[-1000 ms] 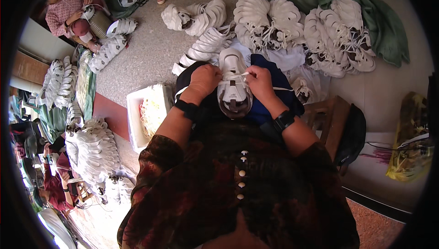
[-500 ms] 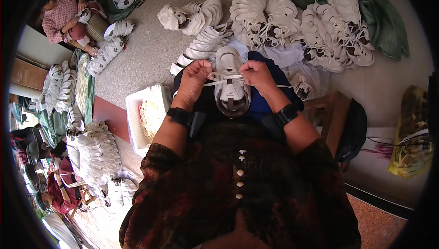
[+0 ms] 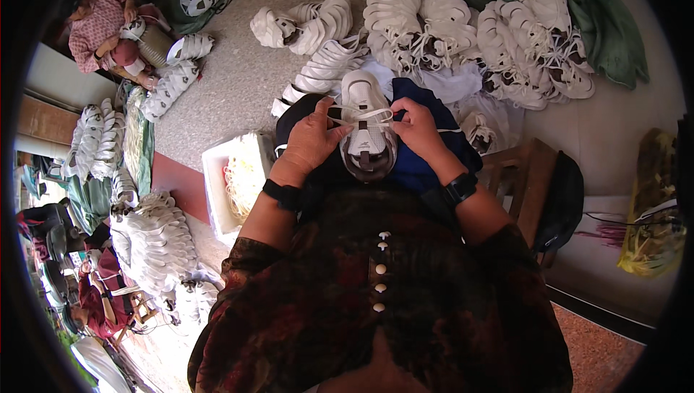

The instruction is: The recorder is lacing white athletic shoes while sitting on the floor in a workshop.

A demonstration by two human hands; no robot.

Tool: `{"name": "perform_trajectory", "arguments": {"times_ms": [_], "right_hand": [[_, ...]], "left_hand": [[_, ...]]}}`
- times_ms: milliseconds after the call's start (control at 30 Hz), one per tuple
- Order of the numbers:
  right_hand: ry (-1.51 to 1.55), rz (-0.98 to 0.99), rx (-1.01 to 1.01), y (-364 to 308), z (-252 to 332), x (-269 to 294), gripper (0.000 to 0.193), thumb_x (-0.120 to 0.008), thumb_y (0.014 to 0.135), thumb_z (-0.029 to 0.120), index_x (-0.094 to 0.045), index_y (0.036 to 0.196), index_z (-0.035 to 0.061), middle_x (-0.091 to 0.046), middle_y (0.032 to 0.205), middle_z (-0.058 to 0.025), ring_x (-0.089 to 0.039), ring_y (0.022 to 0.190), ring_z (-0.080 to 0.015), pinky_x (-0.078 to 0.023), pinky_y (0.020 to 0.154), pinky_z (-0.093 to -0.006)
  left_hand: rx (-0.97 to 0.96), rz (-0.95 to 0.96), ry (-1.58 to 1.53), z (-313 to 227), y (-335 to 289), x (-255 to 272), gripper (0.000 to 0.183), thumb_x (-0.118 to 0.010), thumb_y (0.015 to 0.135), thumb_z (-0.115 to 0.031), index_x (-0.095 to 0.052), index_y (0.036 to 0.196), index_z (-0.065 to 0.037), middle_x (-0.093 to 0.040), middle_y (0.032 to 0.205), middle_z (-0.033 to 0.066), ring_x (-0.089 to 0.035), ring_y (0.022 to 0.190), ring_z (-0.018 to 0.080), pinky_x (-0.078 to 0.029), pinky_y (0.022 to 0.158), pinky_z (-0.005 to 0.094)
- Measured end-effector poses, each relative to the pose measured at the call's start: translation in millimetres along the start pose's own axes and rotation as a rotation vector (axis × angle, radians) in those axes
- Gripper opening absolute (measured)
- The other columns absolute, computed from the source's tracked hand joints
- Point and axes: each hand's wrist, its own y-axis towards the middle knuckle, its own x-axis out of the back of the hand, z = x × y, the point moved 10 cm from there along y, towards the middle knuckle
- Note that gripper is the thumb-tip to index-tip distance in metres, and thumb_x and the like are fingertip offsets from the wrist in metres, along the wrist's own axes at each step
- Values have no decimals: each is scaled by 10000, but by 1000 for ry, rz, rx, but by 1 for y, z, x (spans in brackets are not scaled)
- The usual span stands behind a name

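Left hand (image 3: 312, 136): half closed, thumb and forefinger slightly parted, with white lace (image 3: 372, 113) running to the fingers; it seemed to have hold of a strand, probably so that it stayed taut and clear of the upper.
Right hand (image 3: 419, 131): thumb and forefinger nearly together on the lace, apparently pinching it, likely as a counterpull to the left hand; the other fingers were curled.
Shoe (image 3: 361, 89): between the 2 hands, over the lap, toe pointing away from the body, presumably so that the lacing faced up and both hands reached it equally.
Dark blue cloth (image 3: 459, 154): just below the right hand, beside the shoe, perhaps as a soft rest.
White box (image 3: 210, 176): left of the left hand, near the forearm, with pale laces (image 3: 241, 185) heaped inside, probably for easy reach.
Shoe clusters (image 3: 423, 14): beyond both hands, probably bunched to save room.
Count at the hands: 1 shoe, 2 hands, 2 dark wristbands (image 3: 460, 189).
Count around the hands: 1 box; at least 4 clusters ahead, their single shoes too overlapped to count; 2 co-workers (image 3: 101, 24) well apart to the left.
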Motion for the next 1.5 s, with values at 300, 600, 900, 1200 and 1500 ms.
{"name": "perform_trajectory", "arguments": {"times_ms": [300, 600, 900, 1200, 1500], "right_hand": [[845, -595, -295, -55, -92, 140, 131, -532, 669, -69, -586, 739, 28, -514, 586, 17, -384, 421, -44, -268, 395, -197], [-359, -70, 261, -22, 35, 33, 340, -677, 651, 95, -526, 948, 23, -560, 920, -144, -519, 935, -317, -437, 801, -391], [-502, 136, 237, 4, 22, -32, 389, -596, 638, 50, -498, 1011, 3, -570, 814, -160, -521, 889, -322, -451, 751, -408], [-502, 130, 201, 14, 37, -24, 187, -587, 681, 100, -543, 842, 15, -576, 728, -168, -555, 777, -340, -459, 674, -428], [-392, 213, 223, 31, 34, -19, 142, -577, 729, 163, -538, 762, 31, -584, 680, -170, -584, 675, -359, -466, 618, -441]], "left_hand": [[241, -264, -778, 76, -40, 62, 176, -630, 778, 0, -580, 945, -20, -468, 577, -73, -401, 537, 3, -326, 524, 167], [-214, -48, 86, -19, -25, 13, 283, -641, 715, -45, -558, 983, -9, -592, 859, 130, -578, 827, 271, -472, 727, 346], [-138, 6, 217, -15, 20, -23, 280, -648, 639, -137, -576, 891, -38, -617, 817, 172, -611, 751, 329, -496, 681, 393], [-88, 30, -29, 2, 45, -15, 116, -633, 708, -125, -616, 768, -28, -622, 703, 151, -618, 678, 295, -482, 635, 344], [-72, 50, 9, -6, 43, -20, 143, -603, 733, -114, -609, 832, -10, -619, 708, 164, -615, 679, 301, -481, 651, 351]]}}
